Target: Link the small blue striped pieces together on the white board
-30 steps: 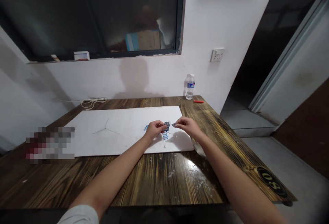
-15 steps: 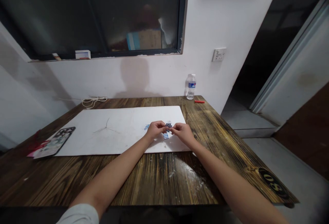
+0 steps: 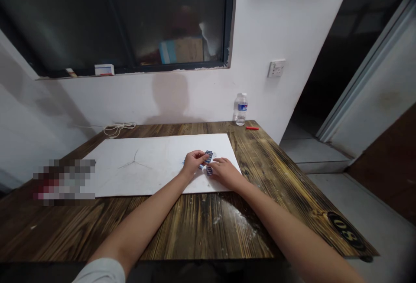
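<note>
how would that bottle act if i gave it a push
The bottle would probably tip if pushed high up, being tall and narrow. It looks like smooth, clear plastic, so it may feel slippery. Lying down, its round sides would likely let it roll.

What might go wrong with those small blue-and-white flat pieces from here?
The small blue-and-white flat pieces stick out past the left hand's fingertips, so a loose pinch might let one slip.

The lower blue-and-white piece lies right by the right hand's fingers; a stray touch could shift it on the flat white board. Contact is unclear.

The slim red stick-shaped object lies near the table's corner and might roll off if bumped.
</note>
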A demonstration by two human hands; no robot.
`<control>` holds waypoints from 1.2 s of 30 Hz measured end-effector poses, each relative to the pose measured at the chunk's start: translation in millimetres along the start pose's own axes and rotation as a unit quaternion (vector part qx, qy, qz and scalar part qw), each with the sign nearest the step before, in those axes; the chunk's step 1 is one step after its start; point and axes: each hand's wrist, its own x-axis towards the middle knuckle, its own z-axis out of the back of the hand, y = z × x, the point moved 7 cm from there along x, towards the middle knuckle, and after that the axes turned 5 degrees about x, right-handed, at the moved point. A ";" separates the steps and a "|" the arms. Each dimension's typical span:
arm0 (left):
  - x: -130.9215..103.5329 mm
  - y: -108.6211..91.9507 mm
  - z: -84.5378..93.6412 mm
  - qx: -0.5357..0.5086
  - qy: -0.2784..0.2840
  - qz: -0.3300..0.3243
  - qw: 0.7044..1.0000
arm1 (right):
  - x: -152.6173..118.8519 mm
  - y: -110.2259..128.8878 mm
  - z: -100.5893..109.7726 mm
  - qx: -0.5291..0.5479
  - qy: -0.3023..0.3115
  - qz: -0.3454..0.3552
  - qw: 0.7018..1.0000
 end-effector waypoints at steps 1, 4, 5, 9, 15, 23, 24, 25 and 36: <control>1.0 1.6 1.6 -0.003 -0.010 0.001 1.000 | 0.0 0.7 -2.7 -0.008 0.012 0.001 1.000; 3.6 6.8 4.0 -0.013 -0.026 0.008 1.000 | -0.6 3.4 -6.9 -0.018 0.042 0.016 0.999; 4.1 8.1 4.3 -0.016 -0.028 0.011 0.999 | -0.8 4.7 -7.2 -0.024 0.049 0.024 0.998; 4.6 8.9 4.3 -0.016 -0.032 0.015 0.999 | -1.1 11.9 -5.3 -0.056 0.060 0.056 0.995; 3.5 6.3 5.6 -0.012 -0.046 0.014 0.999 | 0.5 23.7 -3.9 -0.095 0.062 0.086 0.990; 3.8 3.9 5.1 -0.009 -0.046 0.020 0.999 | 0.6 24.2 -3.6 -0.110 0.033 0.085 0.990; 3.6 3.2 5.0 -0.008 -0.046 0.019 0.999 | -0.4 24.2 -2.9 -0.108 0.033 0.086 0.990; 3.4 2.5 4.9 -0.008 -0.047 0.019 0.999 | -1.3 24.3 -2.4 -0.109 0.035 0.089 0.990; 4.8 7.4 6.1 -0.003 -0.040 0.012 0.999 | 0.4 3.8 3.9 -0.100 0.043 0.036 0.993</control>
